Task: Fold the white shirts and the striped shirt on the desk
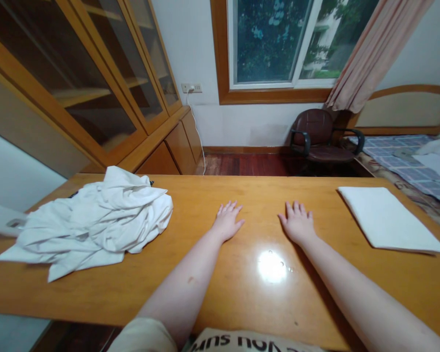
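My left hand (227, 221) lies palm down on the wooden table (249, 303), fingers spread and nothing in it. To its right, my right hand (297, 222) rests the same way, open on the tabletop. A crumpled heap of white cloth (99, 220) covers much of the table's left part, nearest to my left hand but apart from it. On the right side of the table lies a flat white rectangle (390, 217), which looks like folded cloth; my right hand does not touch it.
A white plastic piece (2, 220) juts in at the left beside the cloth heap. Beyond the table stand a glass-fronted cabinet (95, 73) at left and a dark red armchair (317, 134). A bed (399, 156) is at the right, and a white cord (198, 129) hangs from a wall socket.
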`<action>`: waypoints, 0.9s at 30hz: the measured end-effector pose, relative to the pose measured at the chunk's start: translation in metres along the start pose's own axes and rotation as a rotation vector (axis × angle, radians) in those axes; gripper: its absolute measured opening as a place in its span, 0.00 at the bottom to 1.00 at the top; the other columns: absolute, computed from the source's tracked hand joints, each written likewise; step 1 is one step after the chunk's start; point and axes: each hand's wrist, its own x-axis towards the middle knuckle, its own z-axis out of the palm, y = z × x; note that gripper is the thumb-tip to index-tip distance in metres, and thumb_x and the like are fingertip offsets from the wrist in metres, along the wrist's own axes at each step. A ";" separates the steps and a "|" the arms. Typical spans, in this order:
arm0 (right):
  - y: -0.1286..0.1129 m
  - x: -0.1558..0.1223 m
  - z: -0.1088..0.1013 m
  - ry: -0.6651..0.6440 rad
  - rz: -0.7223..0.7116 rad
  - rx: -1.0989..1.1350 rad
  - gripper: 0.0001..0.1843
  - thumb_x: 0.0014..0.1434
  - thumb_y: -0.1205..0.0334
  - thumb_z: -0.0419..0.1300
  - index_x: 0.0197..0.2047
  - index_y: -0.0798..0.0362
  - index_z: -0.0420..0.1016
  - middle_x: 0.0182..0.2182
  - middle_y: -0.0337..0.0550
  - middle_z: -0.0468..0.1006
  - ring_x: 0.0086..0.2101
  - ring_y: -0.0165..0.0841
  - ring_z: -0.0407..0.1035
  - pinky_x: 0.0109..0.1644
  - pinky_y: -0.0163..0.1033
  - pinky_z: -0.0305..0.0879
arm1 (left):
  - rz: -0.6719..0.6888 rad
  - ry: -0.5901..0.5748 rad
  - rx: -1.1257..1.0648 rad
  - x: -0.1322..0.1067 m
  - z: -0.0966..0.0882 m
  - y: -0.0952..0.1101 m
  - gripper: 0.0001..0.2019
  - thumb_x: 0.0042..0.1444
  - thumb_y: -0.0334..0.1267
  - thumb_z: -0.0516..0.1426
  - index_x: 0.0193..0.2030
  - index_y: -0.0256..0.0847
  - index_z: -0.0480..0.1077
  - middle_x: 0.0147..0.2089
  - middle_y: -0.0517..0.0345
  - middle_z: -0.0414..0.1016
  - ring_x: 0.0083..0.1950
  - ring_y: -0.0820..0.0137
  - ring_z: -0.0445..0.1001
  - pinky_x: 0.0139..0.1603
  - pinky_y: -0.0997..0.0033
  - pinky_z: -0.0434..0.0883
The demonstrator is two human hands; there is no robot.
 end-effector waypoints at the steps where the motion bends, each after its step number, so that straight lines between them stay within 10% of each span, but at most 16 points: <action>1: -0.017 -0.003 0.001 -0.002 -0.063 0.021 0.33 0.64 0.48 0.41 0.68 0.57 0.52 0.65 0.59 0.51 0.64 0.50 0.44 0.62 0.60 0.39 | -0.002 0.013 -0.024 0.000 0.001 0.000 0.26 0.58 0.47 0.53 0.63 0.43 0.61 0.68 0.50 0.54 0.70 0.57 0.48 0.68 0.49 0.44; 6: -0.043 -0.010 -0.001 -0.011 -0.179 0.115 0.33 0.64 0.46 0.43 0.67 0.53 0.53 0.66 0.55 0.51 0.64 0.47 0.44 0.64 0.59 0.38 | -0.082 0.238 -0.144 -0.005 -0.026 -0.018 0.17 0.59 0.40 0.52 0.53 0.40 0.71 0.60 0.49 0.68 0.62 0.64 0.64 0.64 0.60 0.57; 10: -0.025 -0.003 -0.004 -0.033 -0.244 0.168 0.34 0.62 0.44 0.46 0.66 0.53 0.56 0.66 0.55 0.52 0.64 0.46 0.45 0.64 0.57 0.40 | -0.285 0.724 0.015 -0.038 -0.089 -0.060 0.18 0.58 0.38 0.51 0.52 0.36 0.70 0.55 0.45 0.71 0.58 0.62 0.67 0.62 0.60 0.60; 13: -0.018 0.002 -0.005 -0.048 -0.283 0.200 0.33 0.62 0.45 0.48 0.65 0.52 0.58 0.65 0.53 0.54 0.64 0.44 0.46 0.65 0.54 0.41 | -0.477 0.805 0.194 -0.075 -0.132 -0.101 0.22 0.54 0.42 0.54 0.53 0.33 0.69 0.58 0.39 0.67 0.60 0.55 0.63 0.61 0.52 0.58; 17: -0.017 0.004 -0.006 -0.046 -0.282 0.220 0.32 0.61 0.46 0.49 0.65 0.51 0.59 0.65 0.53 0.54 0.64 0.43 0.48 0.65 0.53 0.42 | -0.866 0.659 0.435 -0.114 -0.161 -0.158 0.39 0.45 0.53 0.60 0.63 0.40 0.60 0.71 0.39 0.42 0.69 0.41 0.42 0.61 0.36 0.45; 22: -0.018 0.003 -0.008 -0.048 -0.277 0.241 0.31 0.61 0.47 0.50 0.64 0.51 0.60 0.65 0.52 0.55 0.64 0.42 0.48 0.65 0.53 0.42 | -0.996 0.169 0.392 -0.127 -0.177 -0.208 0.27 0.52 0.49 0.55 0.59 0.47 0.64 0.62 0.45 0.64 0.58 0.50 0.65 0.53 0.49 0.63; 27: -0.017 0.003 -0.008 -0.048 -0.275 0.251 0.31 0.61 0.47 0.50 0.64 0.51 0.60 0.65 0.52 0.54 0.64 0.42 0.47 0.65 0.52 0.41 | -1.028 0.322 0.481 -0.122 -0.187 -0.213 0.19 0.59 0.45 0.45 0.49 0.37 0.69 0.50 0.46 0.72 0.46 0.57 0.70 0.43 0.59 0.68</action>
